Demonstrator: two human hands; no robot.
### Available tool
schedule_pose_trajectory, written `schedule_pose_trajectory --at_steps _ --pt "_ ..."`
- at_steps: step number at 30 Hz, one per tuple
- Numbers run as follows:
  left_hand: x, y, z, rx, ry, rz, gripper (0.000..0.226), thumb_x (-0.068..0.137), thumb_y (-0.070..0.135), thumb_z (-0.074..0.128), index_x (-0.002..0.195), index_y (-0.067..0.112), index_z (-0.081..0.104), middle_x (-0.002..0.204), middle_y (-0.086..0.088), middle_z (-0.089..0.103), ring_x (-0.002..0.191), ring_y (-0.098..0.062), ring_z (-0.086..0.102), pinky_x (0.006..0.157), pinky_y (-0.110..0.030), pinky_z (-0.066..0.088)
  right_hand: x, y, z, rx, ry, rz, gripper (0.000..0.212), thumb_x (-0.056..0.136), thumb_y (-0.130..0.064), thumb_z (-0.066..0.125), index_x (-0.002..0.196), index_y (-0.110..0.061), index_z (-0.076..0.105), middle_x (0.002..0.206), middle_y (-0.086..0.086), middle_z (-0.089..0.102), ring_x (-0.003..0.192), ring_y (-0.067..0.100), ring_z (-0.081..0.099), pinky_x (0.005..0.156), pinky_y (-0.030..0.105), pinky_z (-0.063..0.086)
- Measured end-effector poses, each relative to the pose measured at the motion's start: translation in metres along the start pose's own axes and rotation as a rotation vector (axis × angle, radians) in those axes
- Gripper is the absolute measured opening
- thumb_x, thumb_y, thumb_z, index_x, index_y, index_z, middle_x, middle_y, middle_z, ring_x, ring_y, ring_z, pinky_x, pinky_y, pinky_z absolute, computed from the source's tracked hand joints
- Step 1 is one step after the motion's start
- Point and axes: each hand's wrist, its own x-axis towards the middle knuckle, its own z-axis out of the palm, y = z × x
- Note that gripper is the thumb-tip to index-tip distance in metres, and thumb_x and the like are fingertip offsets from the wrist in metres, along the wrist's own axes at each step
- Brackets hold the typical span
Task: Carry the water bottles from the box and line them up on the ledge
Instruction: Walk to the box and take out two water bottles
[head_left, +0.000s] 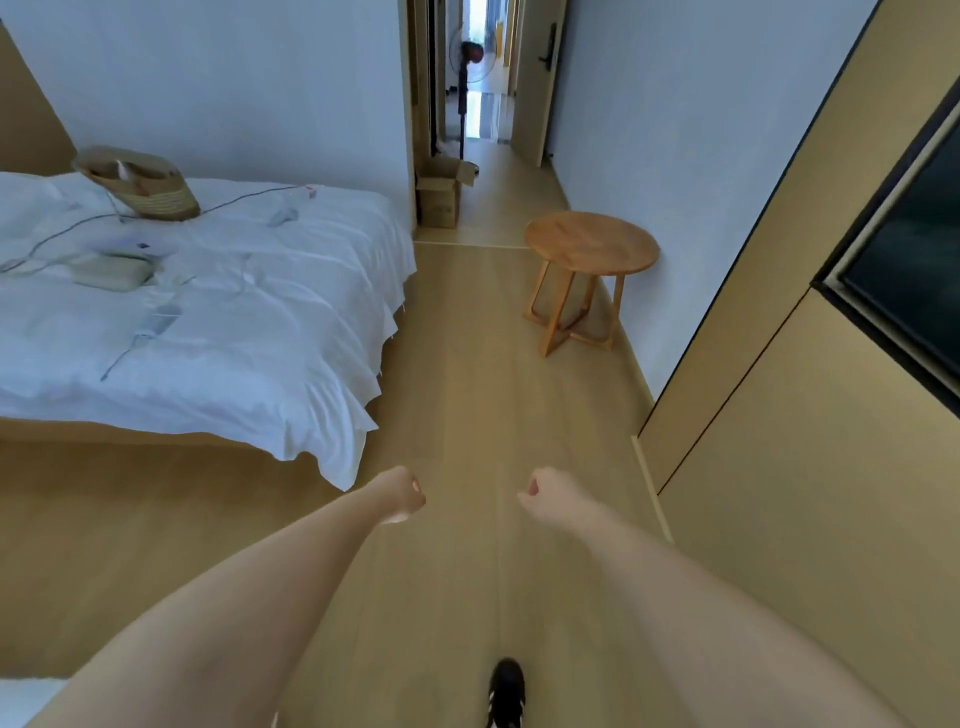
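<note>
White sheet on the bed (234, 332); on it a tan striped woven bag (143, 189). Beyond the bed, a brown cardboard box (440, 195). Honey-brown round stool (589, 244); black shoe (506, 691).

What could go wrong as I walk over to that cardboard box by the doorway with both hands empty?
The round wooden stool stands on the floor on the right side of the path to the cardboard box, so a leg could catch your foot. The white sheet hangs off the bed corner near your left hand and might snag. No bottles or ledge are in view, so the box's contents are unconfirmed. Your right hand holds nothing.
</note>
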Motion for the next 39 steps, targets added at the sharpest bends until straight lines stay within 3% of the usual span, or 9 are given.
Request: schedule_pose_trajectory --at_steps 5,12,14,17,25,28,34,39 --pt "0.106 0.026 -0.048 -0.036 0.026 -0.002 0.032 0.095 0.013 0.042 0.066 0.024 0.034 0.073 0.006 0.037 0.072 -0.016 0.041 0.055 -0.019 0.027 0.114 -0.008 -0.047 -0.081 -0.014 -0.035 0.04 0.101 -0.033 0.049 0.122 -0.001 0.058 0.127 0.017 0.061 0.118 0.031 0.057 0.091 0.033 0.046" --pt "0.242 0.068 -0.127 -0.029 0.09 -0.017 0.02 0.096 0.016 0.042 0.077 0.019 0.044 0.079 0.004 0.044 0.086 -0.018 0.045 0.066 -0.021 0.036 0.264 -0.03 -0.136 -0.116 -0.025 -0.072 0.038 0.098 -0.041 0.047 0.118 -0.011 0.058 0.121 0.009 0.061 0.11 0.027 0.058 0.085 0.034 0.047" --pt "0.276 0.077 -0.147 0.014 0.078 -0.015 0.012 0.097 0.017 0.041 0.092 0.015 0.052 0.089 0.001 0.049 0.087 -0.019 0.047 0.073 -0.024 0.039 0.299 -0.038 -0.159 -0.127 -0.017 -0.089 0.036 0.097 -0.041 0.047 0.116 -0.012 0.058 0.119 0.007 0.061 0.108 0.027 0.059 0.082 0.033 0.047" --pt "0.329 0.083 -0.175 0.078 0.075 -0.038 0.025 0.096 0.014 0.04 0.117 0.009 0.053 0.098 -0.002 0.051 0.087 -0.019 0.05 0.079 -0.028 0.043 0.352 -0.048 -0.184 -0.125 -0.034 -0.104 0.034 0.097 -0.041 0.046 0.114 -0.015 0.058 0.116 0.005 0.061 0.103 0.025 0.058 0.078 0.032 0.046" --pt "0.514 0.093 -0.258 0.13 0.063 -0.015 0.02 0.096 0.012 0.038 0.108 0.012 0.053 0.083 0.003 0.047 0.081 -0.017 0.049 0.076 -0.027 0.042 0.53 -0.068 -0.251 -0.125 -0.021 -0.062 0.033 0.098 -0.04 0.044 0.112 -0.015 0.059 0.111 0.002 0.062 0.1 0.022 0.059 0.086 0.038 0.052" --pt "0.588 0.097 -0.304 0.154 0.048 0.003 0.011 0.095 0.006 0.039 0.095 0.012 0.048 0.077 0.004 0.041 0.08 -0.017 0.045 0.073 -0.026 0.038 0.601 -0.086 -0.284 -0.111 -0.012 -0.048 0.032 0.098 -0.041 0.044 0.112 -0.016 0.058 0.109 0.001 0.06 0.099 0.021 0.059 0.087 0.038 0.052" --pt "0.714 0.129 -0.4 0.169 0.051 0.016 0.028 0.097 0.003 0.035 0.072 0.016 0.037 0.074 0.003 0.038 0.084 -0.017 0.045 0.075 -0.024 0.037 0.718 -0.117 -0.357 -0.041 0.025 -0.016 0.029 0.097 -0.041 0.044 0.107 -0.018 0.058 0.104 -0.002 0.059 0.098 0.02 0.058 0.084 0.037 0.051" --pt "0.81 0.159 -0.431 0.234 -0.028 0.04 0.014 0.095 0.006 0.04 0.099 0.01 0.054 0.074 0.005 0.041 0.082 -0.016 0.049 0.074 -0.025 0.038 0.811 -0.117 -0.4 -0.013 0.011 0.01 0.03 0.096 -0.04 0.045 0.107 -0.017 0.059 0.106 0.0 0.06 0.099 0.021 0.059 0.084 0.036 0.05"
